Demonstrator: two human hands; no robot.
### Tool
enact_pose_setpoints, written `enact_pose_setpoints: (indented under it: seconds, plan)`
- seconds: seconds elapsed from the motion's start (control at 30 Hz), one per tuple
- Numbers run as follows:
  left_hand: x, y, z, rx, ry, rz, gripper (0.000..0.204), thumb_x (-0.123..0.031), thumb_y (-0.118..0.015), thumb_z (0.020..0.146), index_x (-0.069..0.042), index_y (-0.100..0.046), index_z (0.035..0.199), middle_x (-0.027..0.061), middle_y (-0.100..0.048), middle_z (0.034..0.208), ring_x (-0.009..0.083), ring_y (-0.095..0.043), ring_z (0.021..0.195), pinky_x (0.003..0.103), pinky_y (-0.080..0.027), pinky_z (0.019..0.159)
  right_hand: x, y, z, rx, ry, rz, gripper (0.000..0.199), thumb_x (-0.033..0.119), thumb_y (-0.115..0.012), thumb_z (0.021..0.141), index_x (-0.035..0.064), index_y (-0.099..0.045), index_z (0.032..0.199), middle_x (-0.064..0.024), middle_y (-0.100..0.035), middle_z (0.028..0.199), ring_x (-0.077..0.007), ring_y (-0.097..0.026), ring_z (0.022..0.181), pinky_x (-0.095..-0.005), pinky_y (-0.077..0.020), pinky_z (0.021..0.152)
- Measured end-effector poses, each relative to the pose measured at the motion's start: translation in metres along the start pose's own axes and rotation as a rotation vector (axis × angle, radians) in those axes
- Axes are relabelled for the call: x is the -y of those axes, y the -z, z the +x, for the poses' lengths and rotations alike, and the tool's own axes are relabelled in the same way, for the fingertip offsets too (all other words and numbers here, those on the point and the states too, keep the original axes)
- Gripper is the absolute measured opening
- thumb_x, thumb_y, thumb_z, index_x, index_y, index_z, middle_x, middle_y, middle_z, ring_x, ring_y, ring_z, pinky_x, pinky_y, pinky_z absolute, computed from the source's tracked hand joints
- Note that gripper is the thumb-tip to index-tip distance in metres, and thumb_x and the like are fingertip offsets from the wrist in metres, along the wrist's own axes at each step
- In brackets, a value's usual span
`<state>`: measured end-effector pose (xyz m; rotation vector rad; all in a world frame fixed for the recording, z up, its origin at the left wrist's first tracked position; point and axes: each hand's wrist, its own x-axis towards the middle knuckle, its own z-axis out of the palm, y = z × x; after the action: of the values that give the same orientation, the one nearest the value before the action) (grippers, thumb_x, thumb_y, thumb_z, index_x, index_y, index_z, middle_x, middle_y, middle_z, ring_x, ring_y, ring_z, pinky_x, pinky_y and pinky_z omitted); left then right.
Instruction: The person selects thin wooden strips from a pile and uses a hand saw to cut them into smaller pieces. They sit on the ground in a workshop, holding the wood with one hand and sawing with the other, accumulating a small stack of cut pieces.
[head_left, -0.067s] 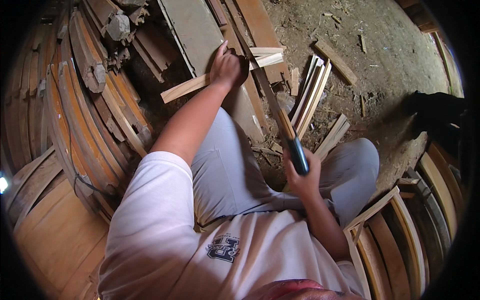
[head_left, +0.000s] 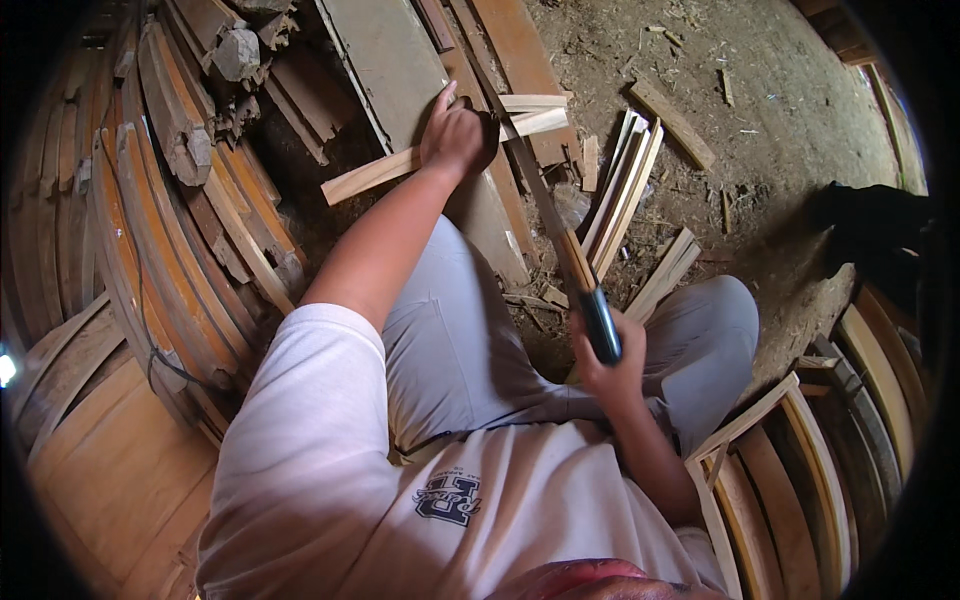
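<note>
Head view: left hand (head_left: 455, 135) closed around a pale wooden strip (head_left: 375, 175) held across a grey board (head_left: 400, 80). Right hand (head_left: 605, 365) clenched on the dark handle of a long knife (head_left: 560, 240), blade reaching up to the strip. Loose slats (head_left: 625, 190) just beside, on dirt floor (head_left: 790, 110).

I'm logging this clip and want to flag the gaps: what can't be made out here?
Head view only:
- The long knife's tip: lost behind the left hand.
- The wooden strip's middle: covered by that hand.
- The handle's butt: wrapped by the right hand.
- Dark object at right: in shadow.
</note>
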<state>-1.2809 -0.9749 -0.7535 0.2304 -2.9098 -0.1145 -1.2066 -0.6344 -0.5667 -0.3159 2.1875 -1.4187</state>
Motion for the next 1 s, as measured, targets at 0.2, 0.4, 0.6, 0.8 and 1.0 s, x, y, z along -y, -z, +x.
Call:
enact_pose_setpoints:
  seconds: [0.2, 0.4, 0.6, 0.8, 1.0]
  plan:
    - [0.0, -0.003, 0.005, 0.104, -0.025, 0.069, 0.03, -0.013, -0.052, 0.085, -0.009, -0.077, 0.07, 0.0153, -0.073, 0.077, 0.0251, -0.071, 0.093, 0.042, -0.026, 0.126, -0.001, 0.019, -0.02, 0.033, -0.008, -0.064, 0.006, 0.004, -0.071, 0.084, -0.0001, -0.069, 0.088, -0.0078, -0.062, 0.065, -0.0125, -0.06, 0.06, -0.0308, -0.0481, 0.061]
    - [0.004, -0.013, 0.006, 0.027, -0.001, -0.067, 0.032, -0.012, -0.051, 0.088, -0.006, -0.077, 0.072, 0.0171, -0.075, 0.084, 0.0263, -0.072, 0.1, 0.041, -0.024, 0.127, -0.006, -0.014, 0.033, 0.021, -0.007, -0.041, 0.004, 0.004, -0.071, 0.085, 0.0011, -0.069, 0.086, -0.0064, -0.059, 0.064, -0.0114, -0.057, 0.057, -0.0295, -0.0461, 0.057]
    - [-0.005, 0.014, 0.009, 0.163, 0.032, -0.003, 0.027, -0.01, -0.051, 0.087, -0.002, -0.075, 0.077, 0.0225, -0.071, 0.085, 0.0317, -0.069, 0.101, 0.043, -0.031, 0.124, 0.0, 0.03, -0.019, 0.049, 0.053, -0.077, 0.004, 0.003, -0.071, 0.083, 0.001, -0.068, 0.085, -0.0073, -0.059, 0.064, -0.013, -0.057, 0.056, -0.0304, -0.0468, 0.058]
    - [-0.004, -0.006, 0.007, 0.012, -0.013, -0.095, 0.03, -0.01, -0.053, 0.084, -0.004, -0.074, 0.063, 0.0229, -0.074, 0.083, 0.0287, -0.071, 0.1, 0.041, -0.028, 0.125, -0.01, -0.003, 0.031, 0.039, -0.003, -0.054, 0.008, 0.003, -0.07, 0.08, -0.0004, -0.067, 0.086, -0.0089, -0.061, 0.066, -0.0147, -0.061, 0.057, -0.031, -0.0488, 0.06]
    - [-0.003, -0.001, 0.002, 0.037, -0.012, 0.039, 0.032, -0.014, -0.054, 0.087, -0.006, -0.075, 0.066, 0.0206, -0.073, 0.078, 0.0265, -0.072, 0.099, 0.04, -0.028, 0.124, 0.005, 0.031, -0.011, 0.102, -0.056, -0.111, 0.005, 0.0, -0.068, 0.08, 0.0002, -0.068, 0.085, -0.0094, -0.059, 0.063, -0.0166, -0.061, 0.055, -0.0297, -0.0493, 0.06]
